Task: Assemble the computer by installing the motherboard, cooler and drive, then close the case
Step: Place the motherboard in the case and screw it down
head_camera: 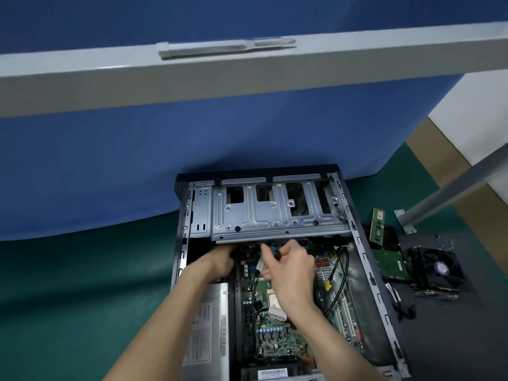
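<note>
head view: right hand (pixel 291 273) grasps screwdriver (pixel 270 251), tip up-left of grip over motherboard (pixel 275 335); left hand (pixel 220 261) beside tip, grip unclear.

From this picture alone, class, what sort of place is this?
Probably a computer repair or training workspace: an open computer case lies on a green surface by a blue partition, with a cooler and memory stick laid beside it.
</note>
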A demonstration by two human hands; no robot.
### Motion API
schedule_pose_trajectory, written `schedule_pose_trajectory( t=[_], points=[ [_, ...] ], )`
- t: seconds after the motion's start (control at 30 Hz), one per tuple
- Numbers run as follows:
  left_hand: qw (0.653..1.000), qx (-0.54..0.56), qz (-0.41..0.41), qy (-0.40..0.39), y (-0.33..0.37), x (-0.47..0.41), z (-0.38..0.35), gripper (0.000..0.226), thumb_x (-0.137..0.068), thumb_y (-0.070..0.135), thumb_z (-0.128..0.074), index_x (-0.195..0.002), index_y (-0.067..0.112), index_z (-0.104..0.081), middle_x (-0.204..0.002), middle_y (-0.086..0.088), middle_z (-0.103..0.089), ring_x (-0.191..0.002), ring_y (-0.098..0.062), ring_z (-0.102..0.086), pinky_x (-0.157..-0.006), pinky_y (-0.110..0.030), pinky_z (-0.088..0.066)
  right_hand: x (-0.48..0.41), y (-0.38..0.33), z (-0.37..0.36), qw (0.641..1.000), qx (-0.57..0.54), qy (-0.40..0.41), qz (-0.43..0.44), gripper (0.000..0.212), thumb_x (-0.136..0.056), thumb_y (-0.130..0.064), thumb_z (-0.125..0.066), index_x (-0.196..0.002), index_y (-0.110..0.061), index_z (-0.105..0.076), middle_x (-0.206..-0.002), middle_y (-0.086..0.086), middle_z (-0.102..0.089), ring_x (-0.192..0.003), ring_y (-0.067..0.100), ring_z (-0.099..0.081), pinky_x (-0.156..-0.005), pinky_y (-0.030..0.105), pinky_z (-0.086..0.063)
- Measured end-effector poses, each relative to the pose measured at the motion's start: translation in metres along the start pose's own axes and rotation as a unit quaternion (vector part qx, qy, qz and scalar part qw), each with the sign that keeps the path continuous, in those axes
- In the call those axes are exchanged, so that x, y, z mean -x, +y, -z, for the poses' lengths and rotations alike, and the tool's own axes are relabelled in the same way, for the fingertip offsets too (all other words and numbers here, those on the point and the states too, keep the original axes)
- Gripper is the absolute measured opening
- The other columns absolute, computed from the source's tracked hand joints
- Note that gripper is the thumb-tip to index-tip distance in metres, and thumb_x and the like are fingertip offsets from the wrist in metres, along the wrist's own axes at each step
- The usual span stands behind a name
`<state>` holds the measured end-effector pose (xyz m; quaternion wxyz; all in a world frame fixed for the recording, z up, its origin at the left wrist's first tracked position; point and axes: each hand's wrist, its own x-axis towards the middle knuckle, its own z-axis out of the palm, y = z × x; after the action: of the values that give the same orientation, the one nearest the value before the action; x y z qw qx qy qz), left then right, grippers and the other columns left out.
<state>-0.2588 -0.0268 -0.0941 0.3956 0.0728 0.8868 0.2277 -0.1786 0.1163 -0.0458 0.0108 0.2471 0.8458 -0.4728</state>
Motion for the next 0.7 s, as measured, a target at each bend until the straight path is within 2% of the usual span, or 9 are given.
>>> schedule_pose_trajectory(
  t=[0.1, 0.17, 0.23, 0.3, 0.43, 0.5, 0.57, 0.7],
  points=[
    [0.999, 0.042, 0.014, 0.021, -0.001, 0.009, -0.001, 0.060, -0.091, -0.005, -0.033, -0.147, 0.017, -0.032, -0.152, -0.004, -0.032, -0.141, -0.022, -0.026, -0.117, -0.033, -0.018, 0.003, 0.008, 0.025, 0.997, -0.075, 0.004, -0.033, 0.025, -0.086, -0.028, -0.069, -0.081, -0.008, -0.057, -0.051, 0.006, -0.066, -0.047, 0.010, -0.066, -0.052, 0.030, -0.056],
    [0.998, 0.041, 0.021, 0.050, 0.000, 0.018, -0.005, 0.049, -0.093, 0.000, -0.038, -0.140, 0.012, -0.043, -0.143, -0.010, -0.045, -0.134, -0.025, -0.040, -0.113, -0.036, -0.029, 0.006, 0.012, 0.048, 0.988, -0.143, 0.001, -0.054, 0.019, -0.084, -0.023, -0.072, -0.083, -0.010, -0.058, -0.056, 0.004, -0.068, -0.049, 0.015, -0.067, -0.048, 0.023, -0.054],
    [0.995, 0.018, 0.024, 0.099, 0.007, 0.030, -0.009, 0.030, -0.097, 0.011, -0.043, -0.121, 0.010, -0.059, -0.122, -0.014, -0.061, -0.111, -0.029, -0.057, -0.099, -0.039, -0.044, 0.006, 0.015, 0.073, 0.977, -0.204, -0.006, -0.064, 0.015, -0.082, -0.017, -0.074, -0.087, -0.013, -0.060, -0.061, 0.006, -0.070, -0.054, 0.020, -0.069, -0.051, 0.023, -0.054],
    [0.989, 0.005, 0.014, 0.148, 0.022, 0.047, -0.016, 0.026, -0.099, 0.024, -0.044, -0.102, 0.010, -0.066, -0.101, -0.013, -0.067, -0.090, -0.030, -0.062, -0.082, -0.039, -0.050, 0.006, 0.021, 0.100, 0.966, -0.247, -0.014, -0.076, 0.013, -0.082, -0.013, -0.074, -0.091, -0.010, -0.065, -0.067, 0.011, -0.071, -0.058, 0.024, -0.069, -0.055, 0.024, -0.055],
    [0.971, -0.060, -0.039, 0.227, 0.069, 0.084, -0.045, 0.032, -0.099, 0.040, -0.041, -0.101, 0.019, -0.066, -0.093, -0.007, -0.070, -0.090, -0.030, -0.064, -0.074, -0.036, -0.051, 0.005, 0.039, 0.157, 0.941, -0.320, 0.033, -0.106, 0.009, -0.084, -0.008, -0.069, -0.090, -0.001, -0.069, -0.067, 0.015, -0.070, -0.054, 0.020, -0.063, -0.050, 0.019, -0.053],
    [0.971, -0.051, -0.080, 0.221, 0.093, 0.094, -0.069, 0.032, -0.099, 0.040, -0.041, -0.095, 0.020, -0.065, -0.088, -0.002, -0.069, -0.082, -0.024, -0.065, -0.069, -0.033, -0.050, 0.005, 0.053, 0.182, 0.920, -0.363, 0.098, -0.112, 0.009, -0.087, -0.007, -0.067, -0.086, 0.001, -0.068, -0.062, 0.013, -0.068, -0.050, 0.018, -0.063, -0.047, 0.019, -0.052],
    [0.977, -0.018, -0.096, 0.191, 0.113, 0.098, -0.093, 0.032, -0.099, 0.039, -0.042, -0.085, 0.018, -0.061, -0.076, 0.003, -0.063, -0.066, -0.017, -0.058, -0.057, -0.026, -0.041, 0.005, 0.071, 0.200, 0.904, -0.381, 0.150, -0.121, 0.009, -0.089, -0.006, -0.065, -0.086, 0.003, -0.065, -0.063, 0.015, -0.066, -0.048, 0.017, -0.064, -0.046, 0.020, -0.052],
    [0.985, 0.021, -0.052, 0.165, 0.134, 0.097, -0.129, 0.037, -0.099, 0.039, -0.044, -0.071, 0.016, -0.053, -0.059, 0.003, -0.051, -0.051, -0.015, -0.046, -0.051, -0.027, -0.032, 0.010, 0.118, 0.206, 0.915, -0.341, 0.155, -0.152, 0.009, -0.089, 0.000, -0.063, -0.094, 0.007, -0.061, -0.073, 0.021, -0.065, -0.048, 0.015, -0.065, -0.048, 0.018, -0.053]
  ],
)
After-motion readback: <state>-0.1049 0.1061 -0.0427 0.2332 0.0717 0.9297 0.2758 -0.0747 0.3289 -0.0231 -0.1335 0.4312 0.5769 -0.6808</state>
